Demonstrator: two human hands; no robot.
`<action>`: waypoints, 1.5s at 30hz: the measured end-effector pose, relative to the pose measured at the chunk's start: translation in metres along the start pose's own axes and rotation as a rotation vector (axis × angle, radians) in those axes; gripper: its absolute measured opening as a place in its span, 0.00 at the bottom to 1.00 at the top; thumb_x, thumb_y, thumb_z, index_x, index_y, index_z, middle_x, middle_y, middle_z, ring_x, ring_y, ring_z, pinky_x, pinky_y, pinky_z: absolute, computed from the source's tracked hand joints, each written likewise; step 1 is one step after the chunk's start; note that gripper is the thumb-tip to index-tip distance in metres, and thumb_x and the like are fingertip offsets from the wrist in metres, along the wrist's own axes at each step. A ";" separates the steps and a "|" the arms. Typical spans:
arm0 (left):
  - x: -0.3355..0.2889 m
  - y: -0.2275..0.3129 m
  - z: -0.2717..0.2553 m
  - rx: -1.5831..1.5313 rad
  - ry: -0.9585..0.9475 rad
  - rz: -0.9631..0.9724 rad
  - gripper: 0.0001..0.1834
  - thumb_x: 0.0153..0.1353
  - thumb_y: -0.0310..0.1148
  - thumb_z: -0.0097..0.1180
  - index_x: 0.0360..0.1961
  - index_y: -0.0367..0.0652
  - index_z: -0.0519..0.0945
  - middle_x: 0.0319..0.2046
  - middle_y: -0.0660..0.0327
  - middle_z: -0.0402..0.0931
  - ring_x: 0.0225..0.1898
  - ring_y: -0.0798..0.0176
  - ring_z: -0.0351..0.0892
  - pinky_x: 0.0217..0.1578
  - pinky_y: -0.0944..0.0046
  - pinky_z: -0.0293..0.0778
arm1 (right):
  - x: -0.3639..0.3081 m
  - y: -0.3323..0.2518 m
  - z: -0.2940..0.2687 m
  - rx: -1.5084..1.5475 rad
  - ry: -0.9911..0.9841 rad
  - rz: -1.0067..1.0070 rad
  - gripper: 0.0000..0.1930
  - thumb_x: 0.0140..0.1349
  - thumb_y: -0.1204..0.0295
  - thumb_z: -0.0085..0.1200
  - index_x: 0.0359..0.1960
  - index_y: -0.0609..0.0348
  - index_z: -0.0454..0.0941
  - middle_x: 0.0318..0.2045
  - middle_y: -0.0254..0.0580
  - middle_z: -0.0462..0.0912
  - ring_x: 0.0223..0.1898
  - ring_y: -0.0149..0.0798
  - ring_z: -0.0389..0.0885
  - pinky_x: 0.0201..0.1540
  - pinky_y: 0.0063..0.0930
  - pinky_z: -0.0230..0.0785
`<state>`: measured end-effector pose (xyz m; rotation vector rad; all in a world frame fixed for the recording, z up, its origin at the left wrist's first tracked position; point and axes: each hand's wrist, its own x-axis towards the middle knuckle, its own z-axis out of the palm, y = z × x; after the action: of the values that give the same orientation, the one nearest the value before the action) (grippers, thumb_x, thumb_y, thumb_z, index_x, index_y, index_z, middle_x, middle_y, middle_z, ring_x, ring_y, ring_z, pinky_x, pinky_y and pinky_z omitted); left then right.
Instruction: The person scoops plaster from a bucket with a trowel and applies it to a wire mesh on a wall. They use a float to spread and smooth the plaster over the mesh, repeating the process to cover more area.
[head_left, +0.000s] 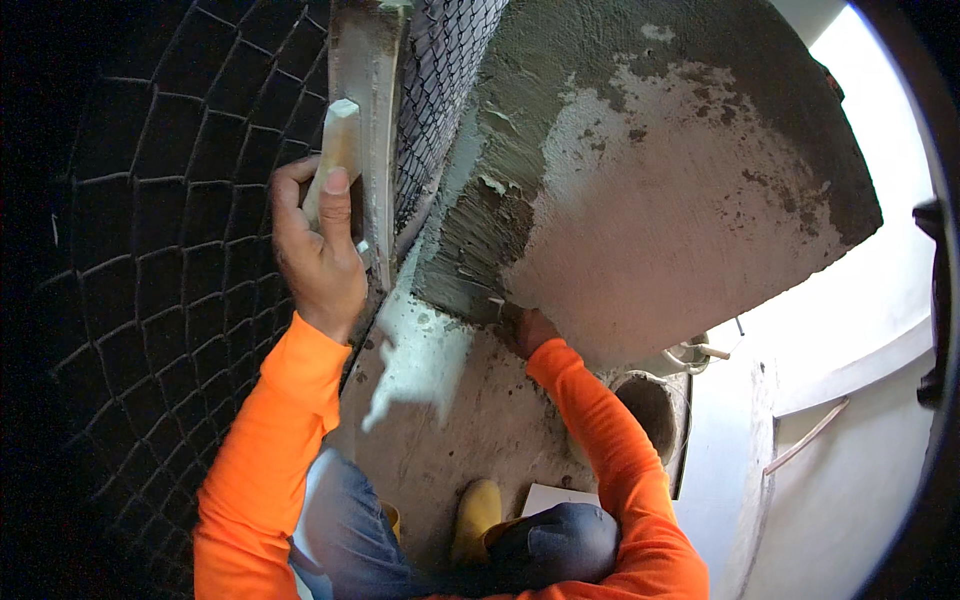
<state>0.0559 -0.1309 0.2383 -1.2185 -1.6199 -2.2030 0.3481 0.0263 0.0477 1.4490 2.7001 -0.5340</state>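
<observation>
My left hand (318, 240) is closed around the pale handle of a plastering float (362, 75), with the thumb laid along the handle. The float's long board stands on edge beside the wire mesh (440, 90). Low on the plastered wall (680, 200), my right hand (530, 328) is closed close to the lower edge of the dark wet mortar (478, 235). A small pale tip shows by its fingers; the rest of what it holds is hidden. Wet mortar runs along the wall's left and upper parts, while a lighter, drier patch covers the middle.
Chain-link netting (185, 180) hangs on the left over a dark area. A bucket (645, 405) and another container (690, 355) stand beyond my right forearm. My yellow boots (478, 515) rest on the mortar-stained floor (430, 460). A wooden stick (805, 437) lies at the right.
</observation>
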 end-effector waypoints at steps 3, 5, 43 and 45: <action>0.000 0.000 -0.002 0.027 0.001 0.012 0.20 0.75 0.45 0.51 0.48 0.34 0.74 0.41 0.55 0.76 0.44 0.62 0.75 0.49 0.61 0.71 | 0.007 -0.001 -0.016 0.008 0.000 -0.007 0.22 0.63 0.56 0.60 0.53 0.56 0.80 0.42 0.60 0.86 0.45 0.64 0.84 0.49 0.53 0.76; 0.000 0.000 -0.006 0.041 -0.003 0.030 0.20 0.76 0.45 0.51 0.48 0.35 0.74 0.41 0.55 0.76 0.44 0.62 0.75 0.49 0.61 0.71 | 0.002 0.002 -0.026 0.031 0.074 -0.055 0.21 0.62 0.56 0.61 0.50 0.57 0.81 0.39 0.59 0.86 0.43 0.61 0.85 0.47 0.50 0.76; -0.006 -0.002 0.011 0.011 -0.074 -0.027 0.20 0.77 0.46 0.48 0.47 0.37 0.72 0.37 0.63 0.72 0.34 0.71 0.69 0.37 0.68 0.68 | 0.002 0.017 0.031 0.064 -0.101 0.154 0.22 0.65 0.57 0.57 0.56 0.54 0.79 0.38 0.59 0.86 0.41 0.63 0.85 0.46 0.53 0.78; -0.008 0.001 0.011 -0.053 -0.084 -0.047 0.20 0.77 0.47 0.48 0.48 0.37 0.72 0.36 0.64 0.72 0.34 0.72 0.69 0.36 0.69 0.68 | 0.008 0.001 0.023 0.055 -0.027 0.096 0.22 0.65 0.57 0.57 0.55 0.54 0.79 0.38 0.60 0.86 0.41 0.63 0.85 0.47 0.53 0.78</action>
<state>0.0675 -0.1241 0.2345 -1.3167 -1.6473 -2.2651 0.3417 0.0256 0.0242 1.5639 2.5993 -0.6214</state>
